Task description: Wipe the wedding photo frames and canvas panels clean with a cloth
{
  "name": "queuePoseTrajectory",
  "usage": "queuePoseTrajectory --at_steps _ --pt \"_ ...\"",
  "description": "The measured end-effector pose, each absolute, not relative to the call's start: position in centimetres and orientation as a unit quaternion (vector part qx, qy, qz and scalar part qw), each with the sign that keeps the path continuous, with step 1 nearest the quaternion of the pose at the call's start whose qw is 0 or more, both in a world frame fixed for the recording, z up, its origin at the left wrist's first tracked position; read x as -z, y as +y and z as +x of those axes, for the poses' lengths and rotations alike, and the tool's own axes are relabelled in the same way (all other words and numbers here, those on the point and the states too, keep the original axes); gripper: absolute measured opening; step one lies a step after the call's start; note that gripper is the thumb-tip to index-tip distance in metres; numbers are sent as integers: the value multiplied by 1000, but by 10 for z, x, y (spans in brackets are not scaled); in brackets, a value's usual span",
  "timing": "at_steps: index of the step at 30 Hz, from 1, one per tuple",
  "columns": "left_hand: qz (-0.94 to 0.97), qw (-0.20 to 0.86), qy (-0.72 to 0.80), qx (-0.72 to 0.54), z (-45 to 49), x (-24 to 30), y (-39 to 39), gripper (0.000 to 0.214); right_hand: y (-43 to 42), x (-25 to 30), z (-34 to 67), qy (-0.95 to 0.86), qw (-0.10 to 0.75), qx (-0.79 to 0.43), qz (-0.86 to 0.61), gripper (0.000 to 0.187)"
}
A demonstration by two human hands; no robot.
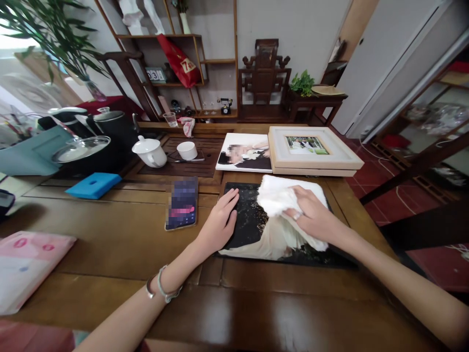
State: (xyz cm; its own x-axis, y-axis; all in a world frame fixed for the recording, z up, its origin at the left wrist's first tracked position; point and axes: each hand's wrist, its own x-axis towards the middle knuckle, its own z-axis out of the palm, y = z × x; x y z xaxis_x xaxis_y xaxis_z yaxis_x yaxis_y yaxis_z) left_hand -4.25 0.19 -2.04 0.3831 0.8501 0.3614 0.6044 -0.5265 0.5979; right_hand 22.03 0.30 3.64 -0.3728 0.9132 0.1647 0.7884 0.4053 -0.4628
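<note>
A dark photo panel [245, 224] with a pale gown pictured on it lies flat near the right side of the wooden table [146, 254]. Stretched out along its left edge, my left hand [220, 220] rests with the fingers flat and holds nothing. My right hand [311, 212] grips a bunched white cloth [280, 193], which lies on the panel's upper right part and covers some of the picture. Just behind stand a smaller photo panel [245, 159] and a light wood picture frame [311, 164], side by side.
A phone [182, 203] lies left of my left hand. Beyond it, a tea tray [170, 171] bears a white lidded bowl [149, 150] and a small white cup [186, 150]. Farther left are a blue block [94, 186], a glass-lidded pot [82, 149] and a pink-white package [34, 269].
</note>
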Motion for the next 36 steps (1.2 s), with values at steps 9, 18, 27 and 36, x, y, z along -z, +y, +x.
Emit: queuePoseTrajectory --at_steps 9,18,27,36 --pt "803 187 458 -332 -42 22 1 45 70 -46 133 -789 229 -238 -518 41" --pt "809 188 452 -325 -43 20 1 45 19 -34 189 -822 220 -175 -495 36" --pt "815 194 443 -321 -43 21 3 46 -94 -30 185 -932 102 -157 -310 60" --pt "815 182 454 -312 -43 20 1 45 32 -26 190 -866 157 -85 -468 52"
